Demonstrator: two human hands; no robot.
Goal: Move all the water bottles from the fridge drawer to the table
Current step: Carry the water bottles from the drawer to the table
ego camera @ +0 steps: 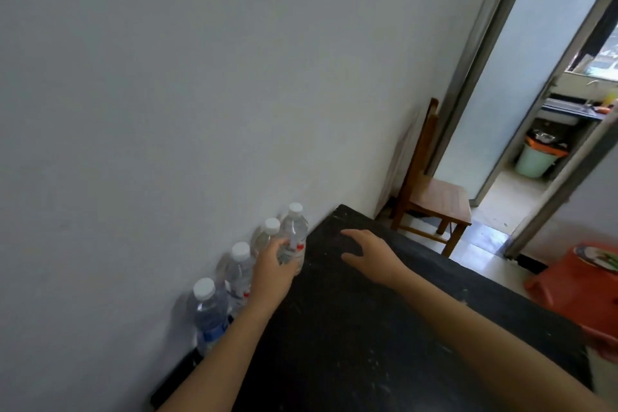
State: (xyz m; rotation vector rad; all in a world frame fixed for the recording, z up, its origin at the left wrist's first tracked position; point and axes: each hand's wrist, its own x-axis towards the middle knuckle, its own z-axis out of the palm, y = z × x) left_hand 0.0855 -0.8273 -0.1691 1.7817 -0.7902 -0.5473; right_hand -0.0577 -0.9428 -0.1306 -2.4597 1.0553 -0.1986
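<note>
Several clear water bottles with white caps stand in a row on the black table (368, 338), against the white wall. My left hand (272, 273) grips the farthest bottle (296, 232), which has a red-marked label and stands upright on the table. Just behind it is a second bottle (267, 232), then a third bottle (239, 269), and nearest me a blue-labelled bottle (209, 309). My right hand (369, 254) hovers over the table to the right of the bottles, fingers spread and holding nothing. The fridge drawer is out of sight.
A wooden chair (434, 197) stands past the table's far end by the wall. An orange plastic stool (582, 288) with a plate on it sits to the right. A doorway (521, 130) opens onto a kitchen with a green bin (535, 162).
</note>
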